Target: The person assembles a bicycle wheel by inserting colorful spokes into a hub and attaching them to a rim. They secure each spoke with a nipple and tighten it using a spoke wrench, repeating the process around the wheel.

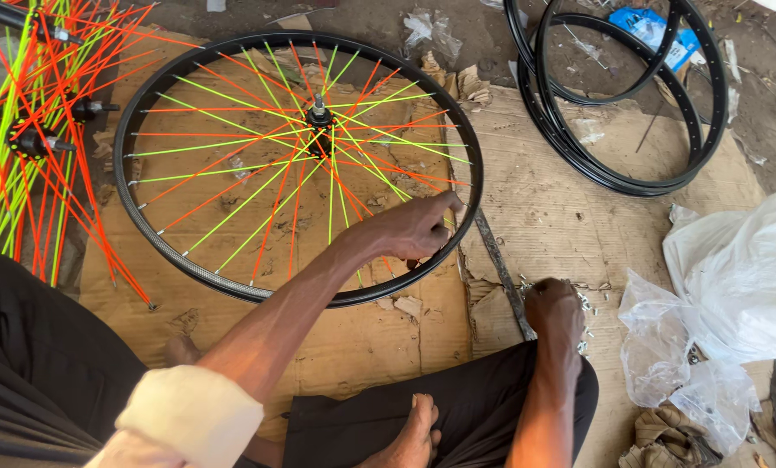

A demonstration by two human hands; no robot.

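Wheel assembly on flattened brown cardboard sheets (388,347). Black round bicycle rim laced with orange and yellow-green spokes (299,169) lies flat at the centre. Left hand (418,227) pinches the rim's inner edge at 4 o'clock, fingers closed on a spoke end. Right hand (554,310), curled closed, rests on scattered small silver metal nipples (589,305) at the rim's 4 o'clock, well outside it. Bare black rims (617,95) lie at 2 o'clock.

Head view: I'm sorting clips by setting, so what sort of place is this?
Probably an informal bicycle wheel workshop, worked on the ground. A wheel with orange and yellow spokes lies on cardboard, bare black rims are stacked beside it, and small metal parts lie by the right hand.
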